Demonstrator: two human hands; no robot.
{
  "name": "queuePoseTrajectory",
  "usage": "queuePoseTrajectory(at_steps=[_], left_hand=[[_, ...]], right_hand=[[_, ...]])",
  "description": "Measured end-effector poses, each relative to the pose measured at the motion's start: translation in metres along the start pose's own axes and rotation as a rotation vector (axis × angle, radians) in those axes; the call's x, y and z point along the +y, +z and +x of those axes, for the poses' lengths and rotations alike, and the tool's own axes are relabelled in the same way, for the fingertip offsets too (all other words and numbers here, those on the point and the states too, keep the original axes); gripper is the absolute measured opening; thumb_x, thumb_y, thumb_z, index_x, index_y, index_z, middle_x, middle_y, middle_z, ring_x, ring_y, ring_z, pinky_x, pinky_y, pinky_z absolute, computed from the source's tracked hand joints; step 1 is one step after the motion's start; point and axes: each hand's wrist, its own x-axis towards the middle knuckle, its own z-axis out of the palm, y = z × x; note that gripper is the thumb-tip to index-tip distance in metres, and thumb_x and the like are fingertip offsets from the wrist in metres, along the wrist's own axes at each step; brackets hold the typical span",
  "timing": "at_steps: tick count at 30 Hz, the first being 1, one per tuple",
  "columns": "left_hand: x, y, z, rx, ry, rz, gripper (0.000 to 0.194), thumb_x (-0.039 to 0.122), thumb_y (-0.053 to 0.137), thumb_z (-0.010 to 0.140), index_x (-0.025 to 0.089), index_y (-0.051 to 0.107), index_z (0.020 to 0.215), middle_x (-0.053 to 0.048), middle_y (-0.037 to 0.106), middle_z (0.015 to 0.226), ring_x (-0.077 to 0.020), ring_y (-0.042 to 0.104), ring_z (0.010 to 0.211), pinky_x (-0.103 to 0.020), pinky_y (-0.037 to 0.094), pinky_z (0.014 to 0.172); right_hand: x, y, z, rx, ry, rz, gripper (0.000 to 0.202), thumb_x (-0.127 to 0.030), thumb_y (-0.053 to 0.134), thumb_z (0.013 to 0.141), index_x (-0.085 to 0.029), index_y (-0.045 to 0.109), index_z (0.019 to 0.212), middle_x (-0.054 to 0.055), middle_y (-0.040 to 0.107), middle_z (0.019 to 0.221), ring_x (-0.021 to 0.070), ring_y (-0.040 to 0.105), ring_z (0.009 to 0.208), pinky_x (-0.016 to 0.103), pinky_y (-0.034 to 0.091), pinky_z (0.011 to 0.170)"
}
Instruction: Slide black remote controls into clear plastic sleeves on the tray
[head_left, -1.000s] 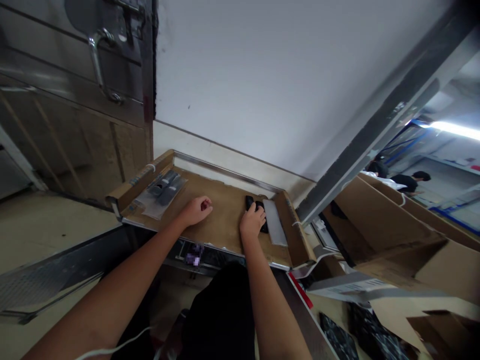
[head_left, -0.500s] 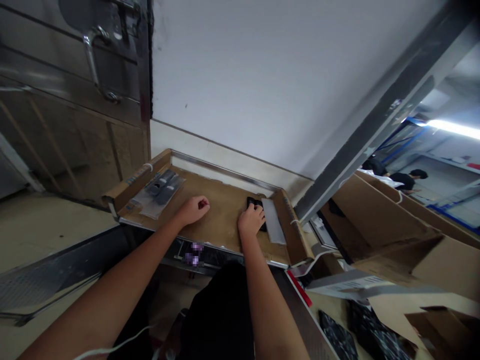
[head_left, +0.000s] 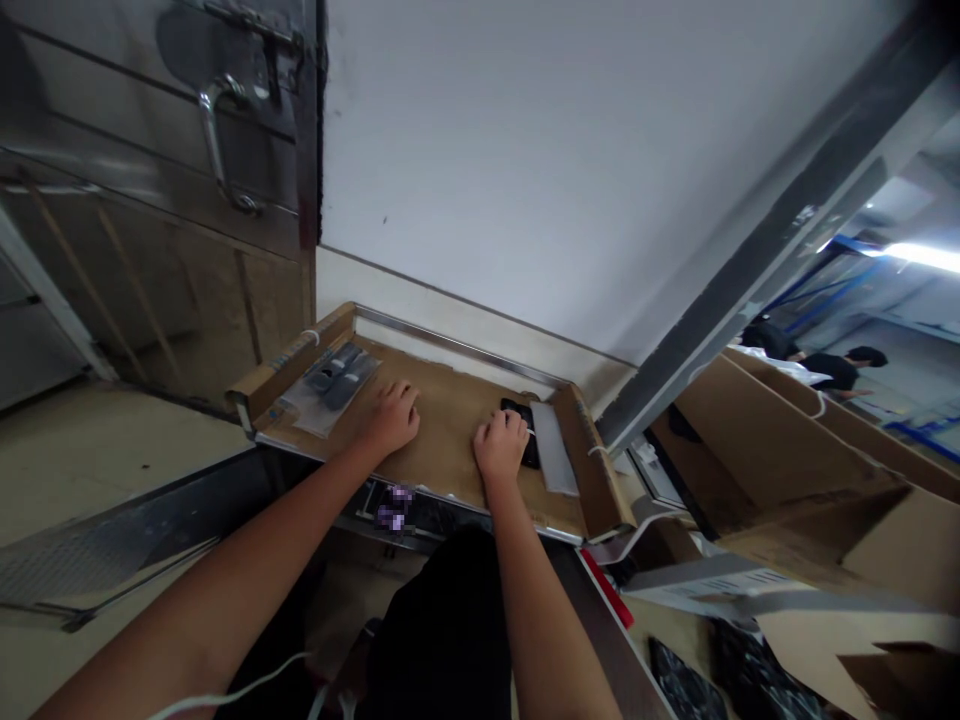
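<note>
Left hand (head_left: 395,420): half-curled, set left of centre on the tray (head_left: 446,405). Right hand (head_left: 501,445): arched at the black item (head_left: 532,454), tray's right. Neither hand's hold can be told.

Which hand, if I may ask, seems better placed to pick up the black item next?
Probably the right hand: it is close against the black item, whereas the left hand is farther off, nearer the grey pieces.

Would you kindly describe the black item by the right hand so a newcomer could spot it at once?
Below the big white wall stands a cardboard-lined table. Near its right end, the right hand partly covers a flat black item. Its dark colour sets it apart from the pale strip just to its right.
</note>
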Motion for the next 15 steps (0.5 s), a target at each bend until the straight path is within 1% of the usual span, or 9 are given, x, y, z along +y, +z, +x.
queuePoseTrajectory(at_steps=[1,3,5,6,8,9,11,13,15], left_hand=[[-0.002,-0.005,0.0,0.011,-0.007,0.078,0.034,0.016,0.053,0.084,0.018,0.063,0.116,-0.018,0.058,0.133,-0.035,0.051,0.124,-0.05,0.039,0.105],[-0.012,-0.015,0.0,0.055,-0.129,0.209,0.042,0.019,0.054,0.083,0.014,0.058,0.125,-0.022,0.05,0.141,-0.0405,0.046,0.128,-0.056,0.037,0.103],[-0.027,-0.024,0.002,0.092,-0.318,0.298,0.046,0.025,0.055,0.084,0.009,0.055,0.127,-0.028,0.051,0.137,-0.0443,0.047,0.125,-0.057,0.039,0.099],[-0.034,-0.027,0.003,0.089,-0.382,0.325,0.046,0.029,0.056,0.085,0.006,0.055,0.125,-0.03,0.053,0.132,-0.0454,0.048,0.123,-0.058,0.039,0.097],[-0.044,-0.03,0.005,0.051,-0.436,0.339,0.045,0.033,0.055,0.085,0.004,0.057,0.12,-0.032,0.056,0.124,-0.0468,0.049,0.119,-0.058,0.04,0.096],[-0.046,-0.029,0.005,0.011,-0.432,0.325,0.044,0.034,0.055,0.085,0.005,0.058,0.117,-0.032,0.058,0.121,-0.047,0.051,0.118,-0.058,0.041,0.095],[-0.043,-0.026,0.005,-0.1,-0.37,0.266,0.042,0.038,0.058,0.082,0.008,0.062,0.113,-0.029,0.06,0.118,-0.0461,0.053,0.115,-0.056,0.043,0.094],[-0.032,-0.021,0.002,-0.204,-0.259,0.186,0.041,0.04,0.061,0.08,0.012,0.063,0.11,-0.024,0.062,0.116,-0.0424,0.056,0.114,-0.052,0.044,0.095],[-0.018,-0.015,-0.001,-0.251,-0.145,0.118,0.038,0.038,0.061,0.079,0.014,0.064,0.109,-0.02,0.061,0.115,-0.0382,0.057,0.113,-0.048,0.045,0.097]], right_hand=[[0.0,-0.001,-0.001,-0.004,-0.018,0.01,0.025,-0.019,0.055,0.088,-0.013,0.065,0.11,0.017,0.059,0.12,0.0298,0.048,0.109,0.04,0.035,0.091],[-0.001,-0.003,-0.002,-0.006,-0.043,0.022,0.024,-0.02,0.055,0.088,-0.013,0.065,0.11,0.017,0.059,0.119,0.0292,0.048,0.109,0.039,0.035,0.091],[-0.002,-0.004,-0.004,-0.01,-0.057,0.027,0.022,-0.02,0.055,0.089,-0.014,0.065,0.108,0.016,0.059,0.118,0.0289,0.049,0.108,0.039,0.036,0.09],[-0.002,-0.004,-0.004,-0.012,-0.063,0.028,0.021,-0.019,0.055,0.089,-0.014,0.065,0.107,0.016,0.059,0.118,0.0287,0.049,0.108,0.039,0.036,0.09],[-0.003,-0.003,-0.004,-0.017,-0.071,0.028,0.02,-0.019,0.055,0.089,-0.014,0.065,0.106,0.016,0.059,0.117,0.0286,0.049,0.108,0.039,0.037,0.09],[-0.003,-0.003,-0.004,-0.02,-0.075,0.027,0.019,-0.019,0.055,0.089,-0.014,0.065,0.105,0.016,0.06,0.116,0.0285,0.049,0.108,0.039,0.037,0.09],[-0.004,-0.003,-0.003,-0.028,-0.089,0.024,0.017,-0.019,0.054,0.091,-0.014,0.065,0.103,0.015,0.061,0.114,0.0279,0.051,0.107,0.038,0.038,0.09],[-0.005,-0.005,-0.002,-0.05,-0.115,0.038,0.015,-0.021,0.053,0.093,-0.015,0.065,0.099,0.015,0.063,0.108,0.0264,0.053,0.104,0.037,0.039,0.09],[-0.008,-0.008,-0.002,-0.095,-0.137,0.09,0.017,-0.025,0.052,0.097,-0.015,0.065,0.098,0.013,0.065,0.104,0.0239,0.057,0.099,0.033,0.041,0.087]])
